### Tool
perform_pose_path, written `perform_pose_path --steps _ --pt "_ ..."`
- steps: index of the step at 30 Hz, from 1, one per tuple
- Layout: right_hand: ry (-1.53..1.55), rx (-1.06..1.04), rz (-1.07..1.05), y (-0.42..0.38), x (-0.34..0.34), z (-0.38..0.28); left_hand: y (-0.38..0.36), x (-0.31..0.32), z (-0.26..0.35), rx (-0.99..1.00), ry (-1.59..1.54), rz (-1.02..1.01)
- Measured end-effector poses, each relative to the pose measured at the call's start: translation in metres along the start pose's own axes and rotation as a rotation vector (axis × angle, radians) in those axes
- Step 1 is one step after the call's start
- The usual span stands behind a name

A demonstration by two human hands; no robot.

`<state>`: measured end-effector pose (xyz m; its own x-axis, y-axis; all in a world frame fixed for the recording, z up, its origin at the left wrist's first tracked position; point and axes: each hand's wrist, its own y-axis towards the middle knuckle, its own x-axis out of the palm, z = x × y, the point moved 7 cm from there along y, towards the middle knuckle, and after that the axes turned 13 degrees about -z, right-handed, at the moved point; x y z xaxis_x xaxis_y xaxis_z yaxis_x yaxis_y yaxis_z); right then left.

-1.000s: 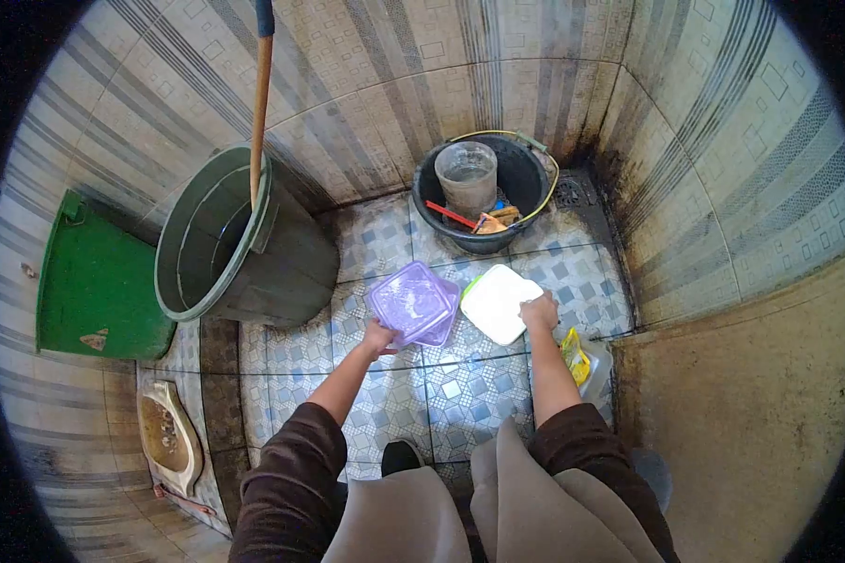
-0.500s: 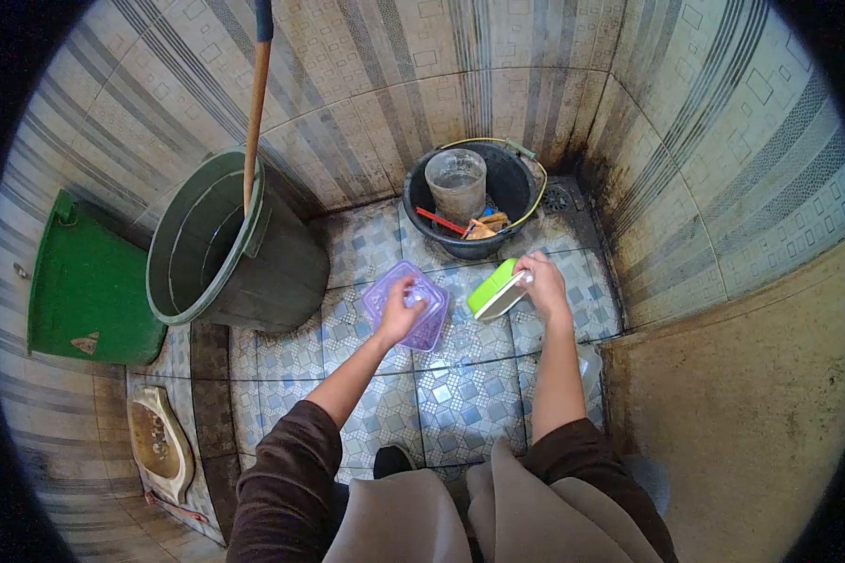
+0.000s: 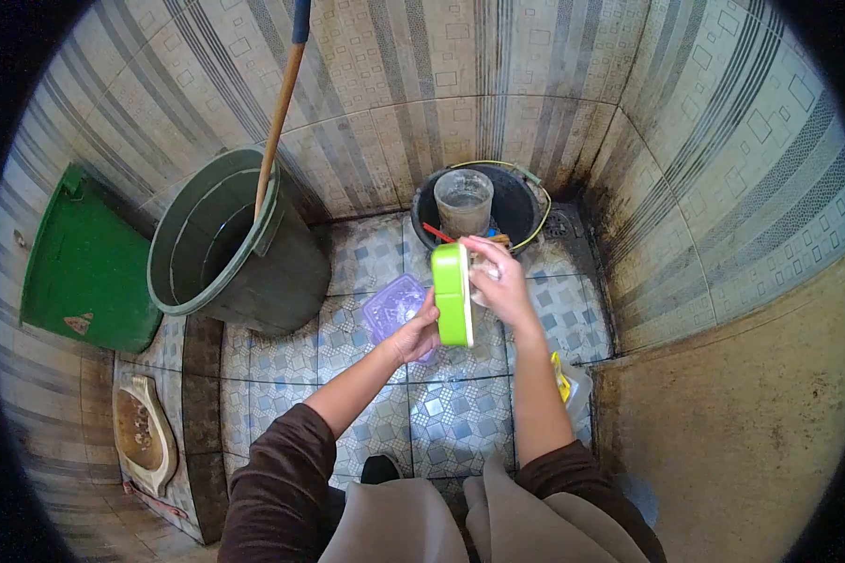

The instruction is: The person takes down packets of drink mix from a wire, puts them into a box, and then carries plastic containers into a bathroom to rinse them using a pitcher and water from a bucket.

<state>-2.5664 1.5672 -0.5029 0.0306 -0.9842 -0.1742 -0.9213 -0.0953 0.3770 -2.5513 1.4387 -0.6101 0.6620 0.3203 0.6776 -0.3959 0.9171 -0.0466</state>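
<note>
A green box with a white rim is held on edge between my two hands, above the tiled floor. My left hand grips its green left side from below. My right hand is at the white side, its fingers bent round something small and whitish pressed near the box; what that is stays too small to tell. A purple plastic lid or tray lies on the floor behind my left hand and is partly hidden by it.
A black bucket holding a clear tub stands by the back wall. A large grey-green bin with a wooden pole is at left, beside a green panel and squat toilet. A clear container lies at right.
My left hand has left the purple piece and taken hold of the green box. My right hand has brought the box left and turned it on edge. The view has shifted slightly.
</note>
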Motion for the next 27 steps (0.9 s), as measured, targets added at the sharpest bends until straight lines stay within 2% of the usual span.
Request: perform_pose_path --steps 2,4,5,6,8,10,11,12,14,15,16,18,19,20,22,24,27 --pt "0.252 0.172 0.114 -0.002 0.014 0.012 -0.001 -0.003 0.005 0.025 -0.001 0.065" --pt "0.135 0.173 0.179 -0.006 0.019 -0.006 -0.001 -0.009 0.018 0.08 0.003 0.151" --pt "0.042 0.228 0.217 -0.009 0.019 -0.01 -0.005 -0.008 0.025 0.079 0.085 0.239" --pt "-0.052 0.284 0.253 -0.012 0.02 -0.011 -0.005 -0.009 0.025 0.076 0.087 0.237" --pt "-0.078 0.275 0.318 -0.015 0.024 -0.004 -0.006 -0.01 0.038 0.155 0.424 0.23" --pt "0.005 0.179 0.374 -0.018 0.025 -0.003 -0.005 -0.015 0.044 0.182 0.522 0.267" --pt "0.194 0.232 0.384 -0.02 0.025 0.014 -0.008 -0.017 0.05 0.206 0.617 0.31" --pt "0.193 0.234 0.386 -0.023 0.022 0.019 -0.01 -0.02 0.052 0.204 0.616 0.309" --pt "0.392 0.206 0.4 -0.019 0.015 0.009 -0.013 -0.023 0.041 0.051 0.33 0.2" --pt "0.209 0.266 0.384 -0.017 0.01 -0.001 -0.014 -0.024 0.042 0.064 0.305 0.195" --pt "0.207 0.269 0.385 -0.017 0.007 0.0 -0.017 -0.026 0.042 0.063 0.302 0.193" --pt "-0.047 0.301 0.426 -0.02 -0.009 -0.003 -0.02 -0.032 0.037 0.05 0.076 0.176" --pt "-0.106 0.356 0.402 -0.021 -0.016 -0.006 -0.021 -0.031 0.039 0.077 0.086 0.186" --pt "-0.105 0.363 0.408 -0.023 -0.021 -0.006 -0.022 -0.03 0.039 0.069 0.082 0.184" --pt "0.098 0.497 0.403 -0.03 -0.027 0.009 -0.024 -0.035 0.04 0.143 -0.202 0.212" --pt "0.102 0.484 0.398 -0.035 -0.031 0.031 -0.031 -0.049 0.039 0.166 -0.191 0.322" --pt "-0.043 0.51 0.361 -0.037 -0.024 0.053 -0.038 -0.06 0.034 0.1 -0.177 0.359"
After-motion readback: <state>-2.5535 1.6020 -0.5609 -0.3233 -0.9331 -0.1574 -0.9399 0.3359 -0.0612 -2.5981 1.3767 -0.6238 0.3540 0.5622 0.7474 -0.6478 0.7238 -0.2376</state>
